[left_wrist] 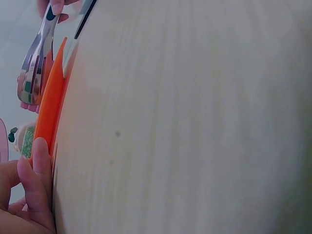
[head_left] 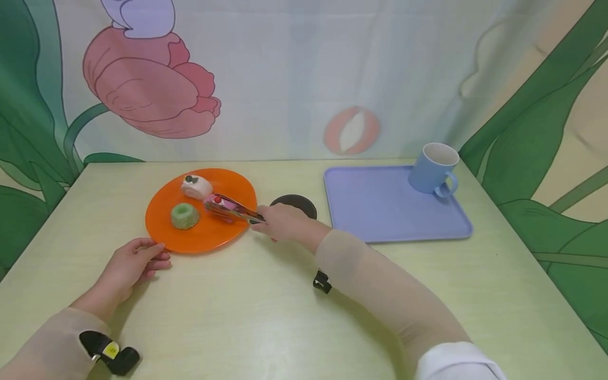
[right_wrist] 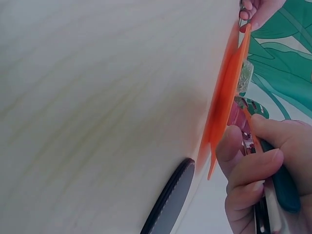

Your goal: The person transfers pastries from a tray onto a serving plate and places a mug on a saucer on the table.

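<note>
My right hand (head_left: 285, 224) grips a pair of metal tongs (head_left: 239, 210) with dark handles. The tongs' ends are around a small pink cake (head_left: 220, 203) with a red top, over the orange plate (head_left: 214, 237). A green ring-shaped cake (head_left: 184, 216) and a white roll cake (head_left: 197, 187) with dark green bits on top sit on the plate's left half. At the plate's near left rim, my left hand (head_left: 135, 264) pinches the edge between thumb and fingers, plainest in the left wrist view. Whether the pink cake touches the plate is hard to tell.
Behind my right hand lies a round black coaster-like disc (head_left: 296, 203), partly covered. A lavender tray (head_left: 380, 211) is to the right, with a light blue mug (head_left: 429, 169) at its back right corner. A printed curtain (head_left: 285, 79) hangs behind the table.
</note>
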The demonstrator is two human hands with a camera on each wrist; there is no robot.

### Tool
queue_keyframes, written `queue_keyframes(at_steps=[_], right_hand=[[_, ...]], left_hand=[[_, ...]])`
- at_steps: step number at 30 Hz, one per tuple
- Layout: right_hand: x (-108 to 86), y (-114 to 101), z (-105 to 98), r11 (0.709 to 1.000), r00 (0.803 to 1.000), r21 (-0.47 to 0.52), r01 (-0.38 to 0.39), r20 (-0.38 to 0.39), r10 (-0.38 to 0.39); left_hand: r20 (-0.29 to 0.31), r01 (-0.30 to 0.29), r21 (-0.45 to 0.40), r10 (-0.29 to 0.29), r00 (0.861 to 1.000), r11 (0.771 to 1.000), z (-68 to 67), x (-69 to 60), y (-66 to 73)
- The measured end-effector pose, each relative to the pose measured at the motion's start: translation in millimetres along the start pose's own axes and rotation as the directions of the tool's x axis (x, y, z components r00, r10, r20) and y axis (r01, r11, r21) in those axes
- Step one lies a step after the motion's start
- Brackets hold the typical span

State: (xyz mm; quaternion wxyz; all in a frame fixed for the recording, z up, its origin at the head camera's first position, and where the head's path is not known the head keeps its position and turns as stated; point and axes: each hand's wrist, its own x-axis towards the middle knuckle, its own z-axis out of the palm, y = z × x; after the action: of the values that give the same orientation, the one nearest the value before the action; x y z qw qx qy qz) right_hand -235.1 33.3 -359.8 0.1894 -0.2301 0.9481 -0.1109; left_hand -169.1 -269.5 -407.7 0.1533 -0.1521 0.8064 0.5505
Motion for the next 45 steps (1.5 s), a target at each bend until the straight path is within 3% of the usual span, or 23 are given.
queue_keyframes(at_steps=[27,35,45], right_hand=[[10.1,-11,11,1.0,1.0,0.014,-0.024,-0.019,0.024],[10.0,-15,12,0.997,0.998,-0.071,-0.031,-0.054,0.027],[9.1,-14,13,0.996,0.996,-0.073,-0.059,-0.065,0.055]], left_hand=[[-0.007,0.004,-0.002,-0.004,1.0,1.0,0.3,-0.9,1.0],[-0.007,0.003,0.01,-0.003,1.0,1.0,0.7,0.2,0.1],[-0.012,0.015,0.012,-0.015,1.0,1.0,1.2,-1.8,2.3]])
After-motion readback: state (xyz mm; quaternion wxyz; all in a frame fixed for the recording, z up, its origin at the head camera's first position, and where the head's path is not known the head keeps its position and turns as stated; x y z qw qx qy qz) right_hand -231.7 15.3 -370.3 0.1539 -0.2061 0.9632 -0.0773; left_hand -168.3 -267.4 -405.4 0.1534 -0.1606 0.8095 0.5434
